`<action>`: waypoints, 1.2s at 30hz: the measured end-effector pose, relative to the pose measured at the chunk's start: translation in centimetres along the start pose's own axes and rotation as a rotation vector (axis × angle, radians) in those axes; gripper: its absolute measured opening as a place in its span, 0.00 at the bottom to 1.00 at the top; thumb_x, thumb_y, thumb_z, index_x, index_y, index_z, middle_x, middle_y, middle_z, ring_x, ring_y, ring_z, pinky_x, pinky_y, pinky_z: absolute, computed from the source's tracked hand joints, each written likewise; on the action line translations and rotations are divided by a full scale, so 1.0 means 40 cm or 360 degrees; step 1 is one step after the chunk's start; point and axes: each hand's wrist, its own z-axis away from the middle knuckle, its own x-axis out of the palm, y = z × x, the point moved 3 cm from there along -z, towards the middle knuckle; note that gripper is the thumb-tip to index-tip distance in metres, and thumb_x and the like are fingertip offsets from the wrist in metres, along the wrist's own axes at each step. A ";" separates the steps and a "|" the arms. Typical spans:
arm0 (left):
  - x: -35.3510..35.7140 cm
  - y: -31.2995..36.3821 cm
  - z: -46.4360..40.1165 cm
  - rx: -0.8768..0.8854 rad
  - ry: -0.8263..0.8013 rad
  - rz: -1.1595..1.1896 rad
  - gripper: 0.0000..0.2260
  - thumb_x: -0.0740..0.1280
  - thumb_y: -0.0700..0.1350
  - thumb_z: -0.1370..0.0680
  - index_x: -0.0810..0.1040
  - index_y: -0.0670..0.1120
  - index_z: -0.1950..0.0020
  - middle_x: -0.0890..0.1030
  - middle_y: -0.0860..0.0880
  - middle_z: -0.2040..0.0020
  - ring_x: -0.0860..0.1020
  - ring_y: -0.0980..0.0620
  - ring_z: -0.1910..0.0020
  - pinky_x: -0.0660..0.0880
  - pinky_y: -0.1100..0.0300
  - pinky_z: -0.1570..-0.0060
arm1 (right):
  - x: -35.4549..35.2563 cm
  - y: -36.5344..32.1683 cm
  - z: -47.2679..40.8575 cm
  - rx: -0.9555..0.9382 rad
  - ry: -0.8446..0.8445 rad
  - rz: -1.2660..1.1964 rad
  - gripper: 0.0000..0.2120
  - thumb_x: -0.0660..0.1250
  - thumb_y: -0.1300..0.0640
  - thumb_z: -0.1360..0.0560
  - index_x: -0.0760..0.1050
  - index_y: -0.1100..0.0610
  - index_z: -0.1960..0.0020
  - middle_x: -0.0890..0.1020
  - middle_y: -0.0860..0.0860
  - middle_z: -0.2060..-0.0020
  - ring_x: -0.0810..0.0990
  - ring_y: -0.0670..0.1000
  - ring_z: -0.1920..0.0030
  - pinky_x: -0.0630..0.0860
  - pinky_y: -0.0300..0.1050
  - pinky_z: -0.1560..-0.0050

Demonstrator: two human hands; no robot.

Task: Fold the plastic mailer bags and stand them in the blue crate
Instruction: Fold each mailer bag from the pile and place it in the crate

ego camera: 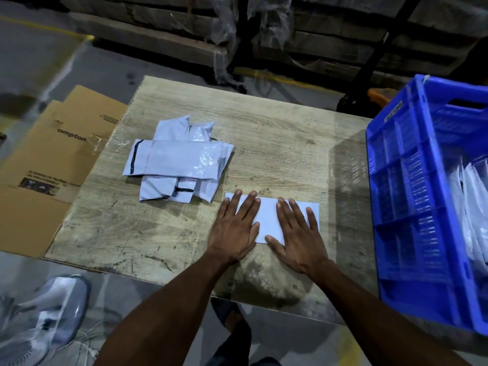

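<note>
A folded white mailer bag [268, 220] lies flat near the front of the wooden table [277, 143]. My left hand [236, 228] presses its left part with straight, spread fingers. My right hand [298, 233] presses its right part the same way. A loose pile of several white mailer bags [177, 159] lies at the table's middle left, apart from both hands. The blue crate [412, 196] stands at the table's right edge, with pale folded bags [475, 207] upright inside it, partly cut off by the frame.
A flattened cardboard box [52, 165] lies left of the table. Wrapped pallets [237, 30] stand behind it. A fan [39, 318] sits on the floor at lower left. My foot [232, 315] shows below the table's front edge.
</note>
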 end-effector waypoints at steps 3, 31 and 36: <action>-0.004 -0.001 0.001 -0.0016 -0.0005 -0.0012 0.28 0.50 0.56 0.16 0.57 0.47 0.16 0.53 0.48 0.15 0.48 0.40 0.17 0.55 0.38 0.22 | -0.005 0.028 0.017 0.0061 0.0028 0.0015 0.40 0.50 0.31 0.20 0.52 0.55 0.18 0.50 0.52 0.18 0.46 0.55 0.18 0.50 0.66 0.23; -0.017 0.009 0.087 0.0063 0.0003 -0.0043 0.33 0.57 0.61 0.19 0.57 0.48 0.17 0.50 0.44 0.15 0.49 0.38 0.17 0.58 0.31 0.26 | -0.051 -0.042 0.030 -0.0359 0.0487 -0.0224 0.09 0.61 0.55 0.19 0.79 0.57 0.51 0.77 0.56 0.31 0.72 0.61 0.28 0.70 0.69 0.34; -0.016 -0.006 0.072 -0.0045 0.0048 0.0175 0.34 0.74 0.42 0.25 0.67 0.50 0.20 0.60 0.39 0.18 0.57 0.32 0.20 0.63 0.34 0.28 | -0.101 -0.063 0.087 -0.0713 0.0642 -0.0070 0.11 0.63 0.59 0.20 0.81 0.55 0.41 0.76 0.52 0.29 0.69 0.62 0.26 0.64 0.74 0.32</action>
